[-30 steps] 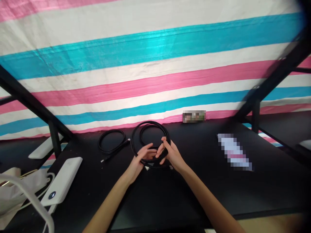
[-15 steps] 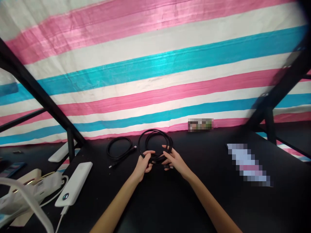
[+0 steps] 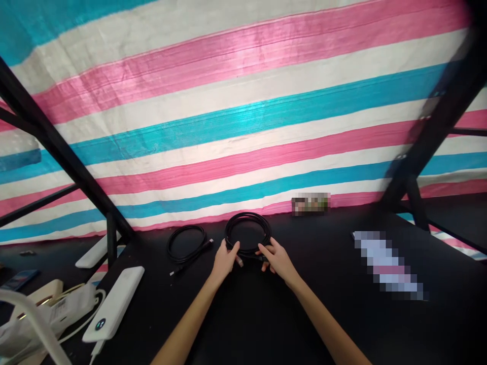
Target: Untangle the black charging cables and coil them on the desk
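Note:
A black cable is wound into a round coil at the back middle of the black table. My left hand grips the lower left of the loops, with a cable end showing below its fingers. At the lower right, my right hand pinches the same coil between thumb and fingers, near a dark connector. A second coiled black cable lies to the left of my left hand, its two plug ends pointing outward.
On the left are a white power bank with a cord plugged in and a white power strip. Black metal legs slant up at both sides. A striped sheet hangs behind. Blurred flat items lie right.
The looser, overlapping loops of the held cable are now gathered into one neater ring. Both hands have shifted their hold around its lower edge. The view has tilted slightly upward.

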The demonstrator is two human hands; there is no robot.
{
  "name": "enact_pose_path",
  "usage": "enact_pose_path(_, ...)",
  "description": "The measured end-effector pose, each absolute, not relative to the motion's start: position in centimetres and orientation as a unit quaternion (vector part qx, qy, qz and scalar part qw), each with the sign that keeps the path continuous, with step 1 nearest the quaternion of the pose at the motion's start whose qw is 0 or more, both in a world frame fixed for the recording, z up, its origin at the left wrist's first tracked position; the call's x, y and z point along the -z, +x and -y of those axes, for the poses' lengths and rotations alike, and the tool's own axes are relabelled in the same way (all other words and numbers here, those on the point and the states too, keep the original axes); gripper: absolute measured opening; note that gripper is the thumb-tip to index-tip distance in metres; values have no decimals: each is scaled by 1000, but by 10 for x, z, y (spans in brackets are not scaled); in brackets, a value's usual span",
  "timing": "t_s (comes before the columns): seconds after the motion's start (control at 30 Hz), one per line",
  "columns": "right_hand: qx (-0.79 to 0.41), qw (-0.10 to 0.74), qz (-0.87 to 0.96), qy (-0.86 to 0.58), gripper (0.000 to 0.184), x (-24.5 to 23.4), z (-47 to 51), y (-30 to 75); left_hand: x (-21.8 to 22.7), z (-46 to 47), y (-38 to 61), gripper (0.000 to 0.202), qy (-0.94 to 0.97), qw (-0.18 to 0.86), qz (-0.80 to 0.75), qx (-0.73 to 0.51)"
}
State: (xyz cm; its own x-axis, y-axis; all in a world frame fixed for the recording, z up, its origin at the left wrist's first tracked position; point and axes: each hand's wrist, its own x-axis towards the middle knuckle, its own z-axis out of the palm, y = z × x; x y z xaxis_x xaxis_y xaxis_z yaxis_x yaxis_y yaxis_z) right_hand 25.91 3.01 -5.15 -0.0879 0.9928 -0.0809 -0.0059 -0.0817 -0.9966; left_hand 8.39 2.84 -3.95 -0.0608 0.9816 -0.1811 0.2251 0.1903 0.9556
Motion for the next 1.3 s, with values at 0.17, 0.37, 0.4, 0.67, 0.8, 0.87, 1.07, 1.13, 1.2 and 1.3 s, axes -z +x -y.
enact_pose_path(0.17, -494, 453, 523, -527, 51, 61, -34, 260, 48, -29, 76, 52, 530, 471, -588, -388)
enact_pose_path(0.37, -427, 467, 557, -538, 37, 72, -41, 264, 51, -31, 72, 71, 529, 511, -558, -386)
enact_pose_path(0.4, -421, 468, 559, -539, 36, 74, -42, 265, 50, -31, 71, 72, 527, 520, -553, -382)
enact_pose_path(0.67, -466, 480, 507, -543, 46, 68, -42, 264, 50, -28, 72, 84, 524, 520, -559, -378)
enact_pose_path(0.8, -427, 490, 487, -583, 55, 64, -42, 269, 49, -33, 60, 82, 537, 410, -625, -392)
enact_pose_path(0.87, -344, 491, 511, -616, 51, 62, -41, 275, 47, -35, 46, 67, 549, 319, -663, -396)
enact_pose_path(1.07, -226, 483, 559, -635, 46, 51, -35, 283, 48, -26, 15, 44, 564, 87, -759, -312)
enact_pose_path(1.13, -248, 509, 559, -606, 44, 48, -33, 281, 50, -22, 12, 41, 569, 57, -772, -278)
enact_pose_path(1.2, -266, 524, 557, -587, 42, 47, -32, 279, 51, -20, 12, 33, 579, 44, -775, -249)
enact_pose_path(1.3, -289, 529, 556, -572, 39, 46, -29, 276, 51, -19, 12, 19, 595, 46, -771, -223)
